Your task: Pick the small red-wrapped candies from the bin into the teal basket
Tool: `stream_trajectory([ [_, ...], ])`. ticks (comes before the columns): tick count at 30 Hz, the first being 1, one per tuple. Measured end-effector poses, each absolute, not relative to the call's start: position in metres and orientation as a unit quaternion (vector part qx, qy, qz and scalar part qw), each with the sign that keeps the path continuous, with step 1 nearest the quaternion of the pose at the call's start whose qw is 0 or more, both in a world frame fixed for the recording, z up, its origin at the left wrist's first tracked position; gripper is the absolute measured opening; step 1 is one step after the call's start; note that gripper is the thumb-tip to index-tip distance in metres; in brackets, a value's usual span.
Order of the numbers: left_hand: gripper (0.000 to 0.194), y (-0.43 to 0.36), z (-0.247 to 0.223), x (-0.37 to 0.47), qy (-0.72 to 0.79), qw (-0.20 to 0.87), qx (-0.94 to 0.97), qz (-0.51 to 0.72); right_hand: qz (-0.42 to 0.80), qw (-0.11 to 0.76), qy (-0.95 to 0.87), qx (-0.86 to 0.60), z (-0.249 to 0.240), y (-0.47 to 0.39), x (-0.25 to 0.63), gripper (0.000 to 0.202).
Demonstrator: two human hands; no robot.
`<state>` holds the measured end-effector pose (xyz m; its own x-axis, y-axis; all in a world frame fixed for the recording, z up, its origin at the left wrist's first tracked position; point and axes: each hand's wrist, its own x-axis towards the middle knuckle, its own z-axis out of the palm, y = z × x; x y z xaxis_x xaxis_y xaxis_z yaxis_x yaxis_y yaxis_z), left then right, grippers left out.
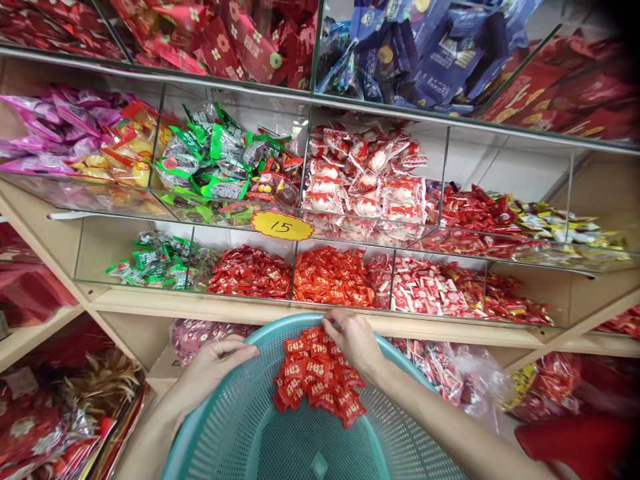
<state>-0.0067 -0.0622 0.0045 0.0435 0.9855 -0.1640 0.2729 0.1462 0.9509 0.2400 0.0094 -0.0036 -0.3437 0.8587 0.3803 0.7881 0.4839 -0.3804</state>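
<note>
A teal plastic basket (pixel 220 407) with mesh sides fills the lower middle. Small red candy packets (pixel 320 373) lie in a pile against its far wall. My left hand (pixel 225 353) is at the basket's left rim, fingers closed on the edge. My right hand (pixel 353 340) is over the far rim, its fingers bent together above the top of the pile; whether they pinch a packet or the rim is too small to tell. Just behind the rim, a shelf compartment holds orange-red packets (pixel 333 277).
Glass-fronted shelves (pixel 280 310) of wrapped sweets rise ahead, divided by clear panels. A yellow price tag (pixel 281 226) reads 15. Bagged goods (pixel 450 373) sit beneath the lowest shelf, and red packages (pixel 40 413) stand at lower left.
</note>
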Motion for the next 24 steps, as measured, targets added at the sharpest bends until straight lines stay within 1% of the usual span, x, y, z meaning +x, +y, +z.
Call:
stream_trajectory([
  [3,0.03,-0.062,0.003,-0.007,0.588,0.471,0.539,0.376,0.045,0.282,-0.822,-0.493,0.012,0.017,0.239,0.029],
  [5,0.03,-0.063,0.003,-0.006,0.588,0.469,0.541,0.377,0.027,0.284,-0.818,-0.5,0.022,0.029,0.236,0.031],
  [7,0.031,-0.064,0.005,-0.006,0.587,0.466,0.543,0.378,0.003,0.278,-0.806,-0.523,0.03,0.044,0.23,0.027],
  [10,0.031,-0.064,0.007,-0.005,0.59,0.463,0.543,0.377,-0.025,0.243,-0.78,-0.576,0.037,0.068,0.217,0.021],
  [14,0.03,-0.063,0.005,-0.005,0.59,0.462,0.537,0.387,-0.027,0.197,-0.751,-0.63,0.033,0.09,0.202,0.025],
  [18,0.028,-0.063,0.003,-0.007,0.577,0.464,0.542,0.398,-0.014,0.197,-0.745,-0.637,0.023,0.096,0.198,0.028],
  [24,0.028,-0.065,0.012,-0.004,0.58,0.499,0.516,0.384,-0.002,0.201,-0.745,-0.636,0.019,0.095,0.201,0.024],
])
